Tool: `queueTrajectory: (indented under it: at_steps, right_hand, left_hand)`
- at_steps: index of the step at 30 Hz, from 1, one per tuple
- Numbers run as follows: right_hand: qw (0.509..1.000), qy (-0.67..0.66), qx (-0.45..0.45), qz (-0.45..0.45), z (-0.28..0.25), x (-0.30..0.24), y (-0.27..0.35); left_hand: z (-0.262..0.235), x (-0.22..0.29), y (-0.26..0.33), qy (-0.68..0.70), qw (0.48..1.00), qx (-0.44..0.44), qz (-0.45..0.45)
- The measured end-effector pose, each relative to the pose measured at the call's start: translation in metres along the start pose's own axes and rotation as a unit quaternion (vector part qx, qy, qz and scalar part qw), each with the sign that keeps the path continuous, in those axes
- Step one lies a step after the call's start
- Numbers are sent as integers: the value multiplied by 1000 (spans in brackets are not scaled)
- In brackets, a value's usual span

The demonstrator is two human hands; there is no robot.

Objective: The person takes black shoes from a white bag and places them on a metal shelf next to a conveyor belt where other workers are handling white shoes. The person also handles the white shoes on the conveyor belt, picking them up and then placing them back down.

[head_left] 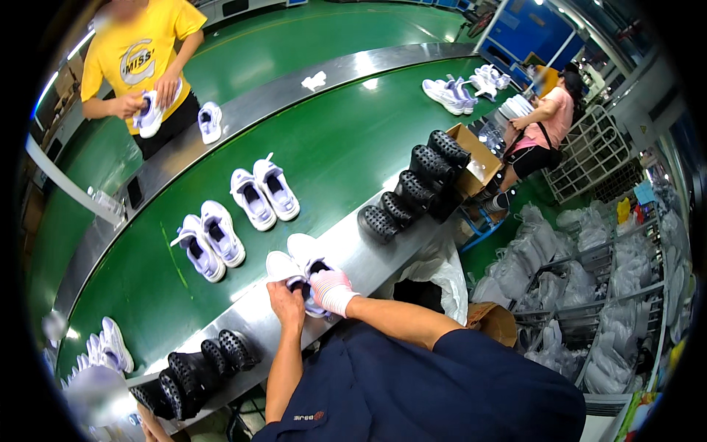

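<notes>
A pair of white sneakers with lilac linings lies on the metal edge of the conveyor in front of me. My left hand (pixel 286 300) is bare and closed at the heel of the left sneaker (pixel 280 264), its fingertips at the dark opening. My right hand (pixel 333 292) wears a pink-and-white striped glove and is closed around the opening of the right sneaker (pixel 303 247); its fingertips are partly hidden inside. Two more pairs of white-and-lilac sneakers (pixel 252 199) stand beyond on the green belt (pixel 331 162).
Black studded shoe forms (pixel 417 188) line the metal edge to the right, and more forms (pixel 202 366) stand at left. A cardboard box (pixel 479 158) sits past the right row. Across the belt a person in yellow (pixel 143 59) handles a sneaker. Bagged items fill a rack (pixel 589 295) at right.
</notes>
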State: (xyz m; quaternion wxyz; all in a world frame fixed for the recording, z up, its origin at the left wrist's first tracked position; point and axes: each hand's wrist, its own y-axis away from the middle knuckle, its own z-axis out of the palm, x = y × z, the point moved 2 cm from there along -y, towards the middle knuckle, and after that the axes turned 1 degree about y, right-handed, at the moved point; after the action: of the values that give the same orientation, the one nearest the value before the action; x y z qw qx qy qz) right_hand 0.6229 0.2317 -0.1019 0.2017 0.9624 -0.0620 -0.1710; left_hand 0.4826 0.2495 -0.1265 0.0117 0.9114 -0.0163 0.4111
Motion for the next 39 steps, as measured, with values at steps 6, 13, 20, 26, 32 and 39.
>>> queueTrajectory:
  at_steps: [6, 13, 20, 26, 32, 39]
  right_hand:
    - [999, -29, 22, -5, -4, 1, 4]
    - [999, -39, 14, -6, -3, 28, -5]
    - [989, -131, 59, 19, -91, 54, -23]
    - [981, -54, 179, 54, -171, 121, -137]
    - [990, 21, 111, 89, -169, 148, -251]
    - [992, -5, 129, 14, -134, 123, -322]
  left_hand:
    - [0, -2, -3, -8, 999, -21, -24]
    - [-4, -2, 3, 234, 962, -50, -134]
    - [-44, -76, 85, 230, 944, -16, -238]
    - [-42, -80, 120, 198, 936, 49, -286]
    - [-32, -54, 152, 215, 901, 112, -361]
    - [-16, -41, 195, 193, 878, 140, -415]
